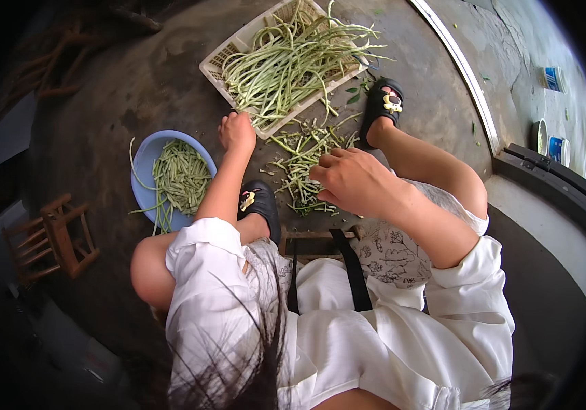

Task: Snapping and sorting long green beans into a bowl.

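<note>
Long green beans lie heaped in a cream plastic crate, some hanging over its rim. At the crate's near left corner is my left hand, its fingers curled by the bean ends; whether it holds any is hidden. My right hand hovers over a pile of bean scraps on the floor, thumb apart from bent fingers, no bean visible between them. A blue plastic basin stands left of my left forearm. It holds short cut bean pieces and a few long beans, some crossing its rim.
My feet in black clogs flank the scraps. Small wooden chairs stand at the left. Loose leaves lie beside the crate. A metal floor strip runs at the right, with white-and-blue tubs beyond.
</note>
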Available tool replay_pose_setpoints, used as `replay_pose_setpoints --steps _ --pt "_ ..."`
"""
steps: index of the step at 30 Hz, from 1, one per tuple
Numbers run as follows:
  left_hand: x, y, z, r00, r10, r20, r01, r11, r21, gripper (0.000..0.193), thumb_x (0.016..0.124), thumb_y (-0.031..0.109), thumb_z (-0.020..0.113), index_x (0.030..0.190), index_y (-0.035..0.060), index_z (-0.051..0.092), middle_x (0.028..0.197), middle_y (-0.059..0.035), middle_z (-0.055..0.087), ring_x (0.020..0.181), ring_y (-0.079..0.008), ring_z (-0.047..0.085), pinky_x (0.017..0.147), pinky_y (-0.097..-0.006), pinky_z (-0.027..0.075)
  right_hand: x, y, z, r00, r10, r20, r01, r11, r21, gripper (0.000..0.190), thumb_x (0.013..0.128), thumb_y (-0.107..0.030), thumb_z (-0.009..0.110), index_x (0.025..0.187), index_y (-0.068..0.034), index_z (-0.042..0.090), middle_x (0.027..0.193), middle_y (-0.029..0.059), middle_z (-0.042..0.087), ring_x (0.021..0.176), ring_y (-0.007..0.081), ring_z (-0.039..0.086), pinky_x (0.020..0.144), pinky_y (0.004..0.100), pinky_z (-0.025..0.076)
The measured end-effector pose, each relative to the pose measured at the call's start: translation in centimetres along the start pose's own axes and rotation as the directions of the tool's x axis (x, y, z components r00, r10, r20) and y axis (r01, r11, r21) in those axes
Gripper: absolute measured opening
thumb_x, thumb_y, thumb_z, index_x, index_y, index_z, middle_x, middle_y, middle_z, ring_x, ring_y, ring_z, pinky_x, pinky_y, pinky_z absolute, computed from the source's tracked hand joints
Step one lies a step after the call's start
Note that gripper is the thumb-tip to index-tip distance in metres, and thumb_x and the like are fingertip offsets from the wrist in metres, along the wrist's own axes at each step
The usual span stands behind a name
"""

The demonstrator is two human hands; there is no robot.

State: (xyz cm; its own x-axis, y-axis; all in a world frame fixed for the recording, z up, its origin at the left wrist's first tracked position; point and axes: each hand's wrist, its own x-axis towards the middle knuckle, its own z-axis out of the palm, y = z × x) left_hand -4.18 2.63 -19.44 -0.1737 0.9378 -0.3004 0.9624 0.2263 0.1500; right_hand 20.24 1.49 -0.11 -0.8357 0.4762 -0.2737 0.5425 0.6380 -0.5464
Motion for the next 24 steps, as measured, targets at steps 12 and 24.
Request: replay_pose_setpoints --steps 12,24 --pt "2.5 -3.6 -5.2 0.939 -0.272 0.209 0.28 0.96 -0.01 0.008 0.08 0.009 0.054 0.086 0.008 0.059 0.095 -0.0147 0.062 0.09 -0.033 0.059 0.075 -0.0415 0.049 0.3 0.4 -0.4 1.0 0.011 0.011 -0.011 1.0 -0.016 0.025 0.075 -0.023 0.064 0.087 -0.003 0.057 0.083 0.0092 0.056 0.085 0.026 0.057 0.077 0.0365 0.044" --pt "-6.2 -2.5 -22.5 0.918 0.159 0.364 0.261 0.447 -0.856 0.019 0.084 0.009 0.056 0.101 0.0003 0.056 0.084 -0.0024 0.059 0.067 -0.0035 0.05 0.056 -0.0164 0.038 2.9 0.7 0.5 1.0 -0.016 0.007 0.016 0.999 -0.032 0.023 0.076 -0.019 0.062 0.094 -0.005 0.058 0.085 0.0117 0.059 0.084 0.03 0.059 0.074 0.0403 0.046"
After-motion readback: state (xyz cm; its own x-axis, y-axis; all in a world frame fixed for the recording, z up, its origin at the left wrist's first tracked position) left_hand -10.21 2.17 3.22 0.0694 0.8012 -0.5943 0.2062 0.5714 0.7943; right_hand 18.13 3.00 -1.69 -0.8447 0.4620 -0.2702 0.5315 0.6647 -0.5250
